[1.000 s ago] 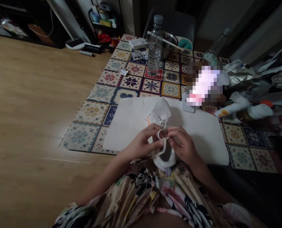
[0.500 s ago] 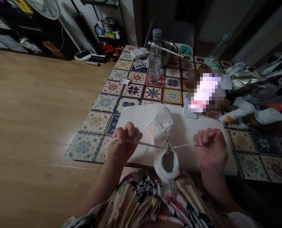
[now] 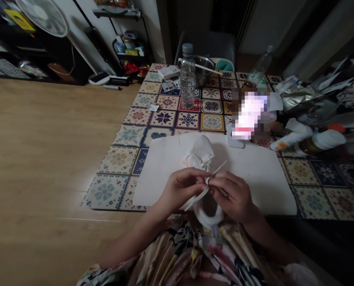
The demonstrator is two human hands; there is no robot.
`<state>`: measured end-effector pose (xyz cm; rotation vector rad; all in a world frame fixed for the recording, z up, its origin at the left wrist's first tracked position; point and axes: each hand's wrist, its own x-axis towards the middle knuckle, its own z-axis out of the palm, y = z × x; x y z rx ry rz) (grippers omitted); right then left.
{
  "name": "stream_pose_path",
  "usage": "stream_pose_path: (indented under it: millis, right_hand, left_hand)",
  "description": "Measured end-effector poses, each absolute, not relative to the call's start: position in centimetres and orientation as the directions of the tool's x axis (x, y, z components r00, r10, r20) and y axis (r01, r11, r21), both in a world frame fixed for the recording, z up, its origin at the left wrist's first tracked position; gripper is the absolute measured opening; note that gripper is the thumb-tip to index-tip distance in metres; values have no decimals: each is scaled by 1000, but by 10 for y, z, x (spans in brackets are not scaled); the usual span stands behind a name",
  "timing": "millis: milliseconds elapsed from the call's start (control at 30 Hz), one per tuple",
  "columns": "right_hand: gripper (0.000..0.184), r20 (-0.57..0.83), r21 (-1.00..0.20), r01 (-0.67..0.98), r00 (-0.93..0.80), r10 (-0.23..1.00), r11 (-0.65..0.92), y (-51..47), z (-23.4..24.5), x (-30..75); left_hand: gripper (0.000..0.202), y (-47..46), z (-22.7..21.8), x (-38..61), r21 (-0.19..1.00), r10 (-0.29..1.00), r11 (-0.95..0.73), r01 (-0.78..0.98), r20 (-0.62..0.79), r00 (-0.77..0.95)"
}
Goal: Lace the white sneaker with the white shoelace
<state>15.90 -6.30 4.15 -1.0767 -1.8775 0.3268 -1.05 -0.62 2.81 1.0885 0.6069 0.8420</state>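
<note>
Two bare hands meet above a white shoe [image 3: 200, 147], which sits upright on a pale mat [image 3: 264, 186] with its toe pointing away from the person and its heel reaching past the mat's near edge. The left hand [image 3: 183, 186] pinches the white shoelace [image 3: 201, 194] between thumb and fingers, and the right hand [image 3: 234, 195] grips it just beside, fingertips curled in close. One end sticks up between the hands (slanting away to the right), while another length trails down below the left thumb. The mat lies on a table [image 3: 105, 191] with a patchwork tile pattern. Beyond the shoe stands a clear bottle [image 3: 188, 81], with a metal bowl [image 3: 205, 79] just behind it; to the right, a blurred bright screen [image 3: 250, 115] rises by the mat's far edge.
</note>
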Motion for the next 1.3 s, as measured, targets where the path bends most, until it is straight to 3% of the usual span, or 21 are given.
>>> stream_pose_path:
  millis: [233, 467, 567, 733, 800, 1000, 1167, 1300]
  right_hand:
    - [16, 566, -552, 595, -247, 787, 584, -63, 38, 159]
    - [16, 644, -530, 587, -191, 741, 612, -65, 42, 155]
    - [16, 654, -513, 615, -173, 737, 599, -65, 42, 155]
    - [13, 677, -534, 617, -99, 730, 579, -64, 43, 152]
    - [15, 665, -557, 602, -88, 741, 572, -64, 43, 151]
    - [17, 626, -622, 577, -41, 779, 530, -65, 40, 151]
    - [16, 610, -641, 586, -4, 793, 496, -66, 40, 149]
    - [11, 582, -667, 585, 22, 813, 462, -65, 40, 150]
  left_hand:
    - [46, -9, 21, -5, 854, 835, 310, -418, -34, 549]
    - [39, -13, 26, -6, 901, 791, 312, -300, -72, 607]
    - [38, -12, 26, -6, 944, 828, 192, -268, -8, 561]
    - [25, -8, 24, -7, 950, 860, -216, -227, 295, 417]
    - [21, -9, 24, -8, 944, 851, -263, -198, 323, 413]
    - [6, -16, 26, -14, 974, 823, -174, -144, 225, 521]
    - [7, -14, 29, -14, 985, 793, -162, -60, 166, 587]
    - [8, -14, 29, -16, 987, 825, -156, -43, 154, 543]
